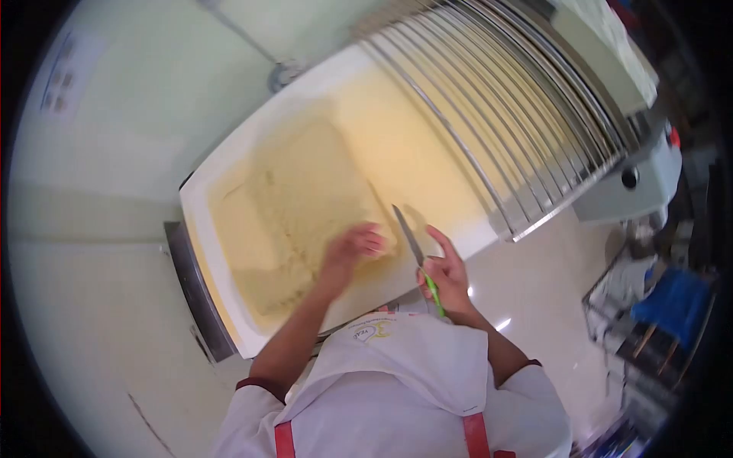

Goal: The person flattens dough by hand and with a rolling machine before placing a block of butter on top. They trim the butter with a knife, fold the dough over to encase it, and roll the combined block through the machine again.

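A large flat slab of pale dough [305, 183] lies on the machine's long belt, its surface slightly wrinkled. My left hand [357, 246] is at the slab's near right corner, somewhat blurred, its fingers curled over the dough's edge. In my right hand [449, 275] is a knife [412, 240] with a green handle, held between thumb and lower fingers while the index finger points outward. The blade points away from me, beside the dough's right edge and apart from my left hand. Whether the blade touches the belt cannot be told.
The yellowish belt [389, 107] of the dough sheeter runs diagonally ahead of me. A metal bar guard [489, 145] covers its far right part. To the right stands a wire rack [611, 328] with a blue cloth-like item [672, 305]. A pale wall [137, 153] borders the left.
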{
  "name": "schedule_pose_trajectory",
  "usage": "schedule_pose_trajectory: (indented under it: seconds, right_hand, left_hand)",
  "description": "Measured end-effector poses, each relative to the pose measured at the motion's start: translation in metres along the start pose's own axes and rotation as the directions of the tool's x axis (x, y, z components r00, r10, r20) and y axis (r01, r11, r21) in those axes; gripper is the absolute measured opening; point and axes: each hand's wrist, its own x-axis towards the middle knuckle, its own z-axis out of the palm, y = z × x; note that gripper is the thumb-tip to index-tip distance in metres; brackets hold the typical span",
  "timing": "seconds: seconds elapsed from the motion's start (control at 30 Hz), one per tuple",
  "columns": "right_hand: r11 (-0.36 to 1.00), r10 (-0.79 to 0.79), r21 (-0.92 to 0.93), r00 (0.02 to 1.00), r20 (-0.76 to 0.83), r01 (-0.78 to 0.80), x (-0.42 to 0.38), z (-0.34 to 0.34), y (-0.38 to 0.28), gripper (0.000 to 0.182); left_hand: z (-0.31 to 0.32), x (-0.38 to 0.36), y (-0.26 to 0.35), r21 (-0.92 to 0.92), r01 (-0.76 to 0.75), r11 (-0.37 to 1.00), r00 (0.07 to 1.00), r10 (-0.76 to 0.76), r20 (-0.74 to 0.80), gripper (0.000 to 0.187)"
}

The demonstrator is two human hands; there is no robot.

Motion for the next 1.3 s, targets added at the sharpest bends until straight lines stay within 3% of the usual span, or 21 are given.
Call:
schedule_pose_trajectory:
  seconds: [0.03,0.13,0.2,0.23,0.27,0.3,0.37,0.47,0.57,0.67,0.77,0.8,0.83,0.9,0.93,1.03,1.13,1.23,1.3]
  right_hand:
    - [0.986,0.043,0.155,0.995,0.094,-0.057,0.012,0.024,-0.002,0.055]
    - [0.934,0.165,0.260,0.941,0.295,-0.245,0.045,0.090,0.016,0.054]
    - [0.996,0.087,-0.013,0.952,0.295,-0.088,0.048,0.124,0.029,0.054]
    - [0.990,0.040,-0.143,0.951,0.305,0.004,0.046,0.135,0.037,0.054]
    - [0.953,0.058,-0.301,0.946,0.320,0.043,0.045,0.137,0.042,0.054]
    - [0.925,0.070,-0.377,0.952,0.299,0.050,0.048,0.142,0.049,0.052]
    - [0.892,0.067,-0.451,0.975,0.213,0.037,0.040,0.136,0.058,0.048]
    - [0.850,0.055,-0.527,0.992,0.110,0.011,0.044,0.151,0.059,0.043]
    - [0.826,0.035,-0.564,0.997,0.070,0.011,0.046,0.168,0.060,0.042]
    - [0.798,0.012,-0.602,0.999,0.034,0.011,0.048,0.183,0.062,0.040]
    - [0.776,0.009,-0.631,1.000,-0.006,-0.011,0.050,0.183,0.068,0.038]
    - [0.777,0.016,-0.629,1.000,-0.021,-0.026,0.052,0.182,0.070,0.038]
    - [0.777,0.025,-0.628,0.999,-0.036,-0.043,0.052,0.181,0.073,0.037]
    - [0.786,0.060,-0.616,0.998,0.007,-0.043,0.056,0.186,0.076,0.037]
    - [0.792,0.072,-0.610,0.997,0.037,-0.035,0.058,0.190,0.076,0.037]
    - [0.764,0.065,-0.644,0.989,0.135,0.037,0.058,0.200,0.072,0.036]
    - [0.784,0.069,-0.618,0.982,0.176,0.055,0.053,0.195,0.069,0.036]
    - [0.794,0.123,-0.608,0.971,0.204,0.027,0.048,0.181,0.070,0.037]
    - [0.790,0.156,-0.612,0.952,0.263,0.040,0.044,0.176,0.069,0.037]
  left_hand:
    - [0.016,-0.012,0.011,-0.078,0.000,0.997,0.999,0.003,0.034,0.032]
    - [-0.025,-0.024,0.023,-0.398,0.059,0.916,0.998,-0.052,0.028,0.023]
    - [-0.077,-0.026,0.031,-0.348,-0.187,0.919,0.961,0.098,-0.258,0.017]
    - [-0.112,-0.028,0.041,-0.238,-0.330,0.913,0.888,0.216,-0.405,0.014]
    - [-0.160,-0.032,0.046,-0.125,-0.270,0.955,0.822,0.161,-0.546,0.014]
    - [-0.237,-0.049,0.069,0.073,-0.066,0.995,0.751,0.097,-0.654,0.020]
    - [-0.318,-0.039,0.026,0.262,0.049,0.964,0.632,0.174,-0.755,0.027]
    - [-0.373,-0.004,-0.023,0.460,0.085,0.884,0.538,0.348,-0.768,0.029]
    - [-0.380,0.021,-0.004,0.546,0.146,0.825,0.595,0.368,-0.714,0.031]
    - [-0.378,0.017,-0.005,0.404,0.090,0.910,0.658,0.250,-0.711,0.031]
    - [-0.364,-0.022,-0.007,0.366,0.168,0.915,0.699,0.152,-0.699,0.032]
    - [-0.359,-0.027,-0.015,0.283,0.100,0.954,0.684,0.140,-0.716,0.030]
    - [-0.363,-0.023,-0.015,0.343,0.080,0.936,0.685,0.198,-0.701,0.030]
    - [-0.369,-0.014,-0.010,0.451,0.054,0.891,0.684,0.296,-0.666,0.030]
    - [-0.372,-0.009,-0.005,0.357,-0.007,0.934,0.722,0.252,-0.645,0.030]
    - [-0.373,-0.008,-0.002,0.324,0.027,0.946,0.734,0.201,-0.649,0.030]
    - [-0.354,-0.049,-0.004,0.347,0.075,0.935,0.749,0.177,-0.639,0.031]
    - [-0.322,-0.097,-0.030,0.218,0.073,0.973,0.728,0.098,-0.679,0.032]
    - [-0.295,-0.133,-0.040,0.265,0.100,0.959,0.719,0.114,-0.686,0.032]
